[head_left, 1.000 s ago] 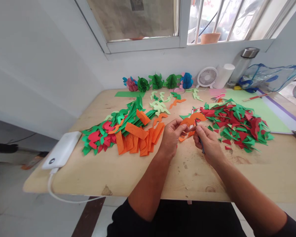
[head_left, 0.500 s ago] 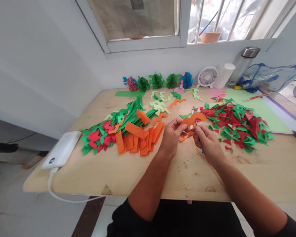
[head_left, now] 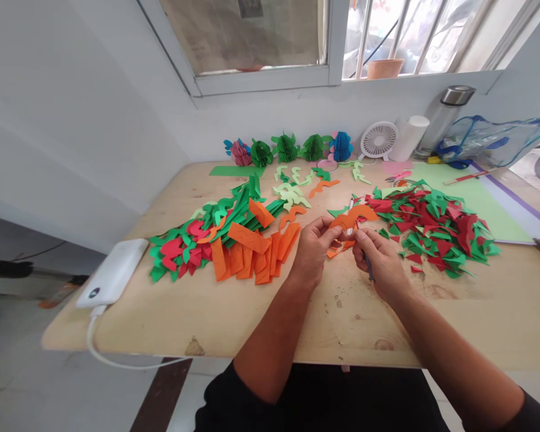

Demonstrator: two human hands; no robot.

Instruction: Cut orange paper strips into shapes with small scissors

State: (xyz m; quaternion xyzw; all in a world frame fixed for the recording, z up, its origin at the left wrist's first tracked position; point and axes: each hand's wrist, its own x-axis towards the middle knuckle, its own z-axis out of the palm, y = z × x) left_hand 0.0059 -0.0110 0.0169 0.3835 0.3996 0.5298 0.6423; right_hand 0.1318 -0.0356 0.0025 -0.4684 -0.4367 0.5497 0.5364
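Observation:
Over the middle of the table, my left hand [head_left: 314,249] pinches a wavy orange paper cut-out [head_left: 360,212] between thumb and fingers. Close beside it, my right hand [head_left: 378,255] is closed round a slim tool with a dark blue end [head_left: 369,267] that sticks out below the palm. Fingers hide the rest of this tool, so its kind is unclear. Its hold is near the lower edge of the cut-out. A slim whitish object [head_left: 351,207] shows behind the cut-out. Folded orange paper strips [head_left: 247,255] lie left of my left hand.
Red and green paper scraps [head_left: 441,225] are heaped at right. Green and red cut-outs [head_left: 180,252] lie at left near a white power bank [head_left: 112,273] with its cable. Honeycomb paper figures [head_left: 287,147], a small fan [head_left: 380,140] and a bottle [head_left: 445,117] stand along the wall.

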